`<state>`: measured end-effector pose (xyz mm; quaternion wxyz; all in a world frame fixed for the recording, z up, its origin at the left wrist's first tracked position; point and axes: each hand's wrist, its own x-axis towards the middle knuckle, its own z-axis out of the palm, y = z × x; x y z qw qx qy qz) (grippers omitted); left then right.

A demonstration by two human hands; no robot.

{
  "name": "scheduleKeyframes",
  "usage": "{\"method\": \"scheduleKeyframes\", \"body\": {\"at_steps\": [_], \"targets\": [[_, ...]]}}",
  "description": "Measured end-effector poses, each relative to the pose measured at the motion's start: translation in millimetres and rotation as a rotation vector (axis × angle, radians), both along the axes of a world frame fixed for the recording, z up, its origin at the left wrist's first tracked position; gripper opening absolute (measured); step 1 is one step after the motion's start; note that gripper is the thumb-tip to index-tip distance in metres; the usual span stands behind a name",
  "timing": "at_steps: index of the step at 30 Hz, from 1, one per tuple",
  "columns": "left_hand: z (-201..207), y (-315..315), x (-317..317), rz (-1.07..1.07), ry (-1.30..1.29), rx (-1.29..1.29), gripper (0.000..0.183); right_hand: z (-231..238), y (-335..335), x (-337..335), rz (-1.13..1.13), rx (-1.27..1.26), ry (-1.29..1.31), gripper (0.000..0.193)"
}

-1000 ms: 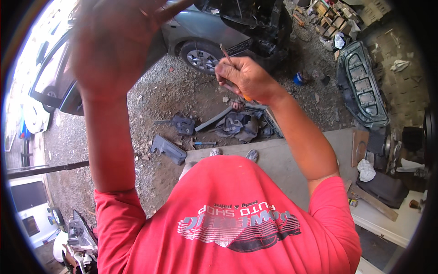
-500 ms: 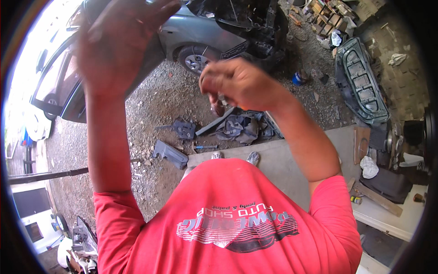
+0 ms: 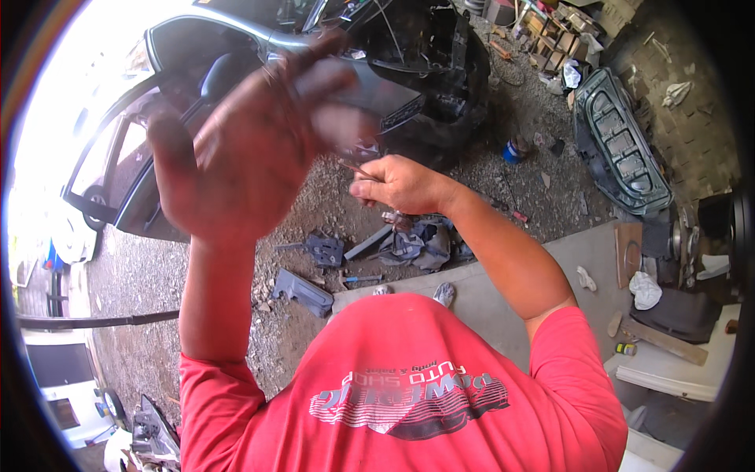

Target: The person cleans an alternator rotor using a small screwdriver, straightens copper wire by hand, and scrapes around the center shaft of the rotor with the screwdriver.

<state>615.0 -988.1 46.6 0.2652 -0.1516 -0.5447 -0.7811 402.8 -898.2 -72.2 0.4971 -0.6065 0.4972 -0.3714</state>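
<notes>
This is a rough car-repair yard or body workshop: a car [image 3: 421, 86] with its front end stripped open stands on gravelly ground [image 3: 138, 287], a detached ribbed body panel [image 3: 627, 149] lies at the right, a dark plastic piece [image 3: 305, 293] and blue-handled tool [image 3: 364, 278] lie in the dirt, and wood blocks [image 3: 556, 47] are heaped beyond.

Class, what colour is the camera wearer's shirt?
The shirt is pinkish red, with a dark-and-pale print; the head view shows it best.
</notes>
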Motion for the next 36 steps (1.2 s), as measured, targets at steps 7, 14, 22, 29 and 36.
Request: {"method": "scheduleKeyframes", "body": {"at_steps": [7,14,22,29,36], "targets": [[-23.4,-6.8,13.3,0.076,-1.332,-1.071,0.114,31.2,13.4,-51.3,-0.263,0.033,0.286,0.027],[-32.5,-11.0,1.9,0.591,-0.146,-0.407,0.107,-30.3,27.3,2.6,-0.082,0.178,-0.171,0.026],[-51.1,-8.0,30.7,-0.415,-0.245,0.245,0.095,-58.7,18.2,-26.9,-0.190,0.137,-0.190,0.030],[-77.1,1.3,21.9,0.579,-1.035,-0.625,0.100,18.2,39.1,-12.8,-0.021,-0.306,0.213,0.031],[-52.7,11.2,9.7,0.003,-0.074,0.237,0.101,-24.6,27.1,-19.7,-0.211,0.009,-0.089,0.028]]}}
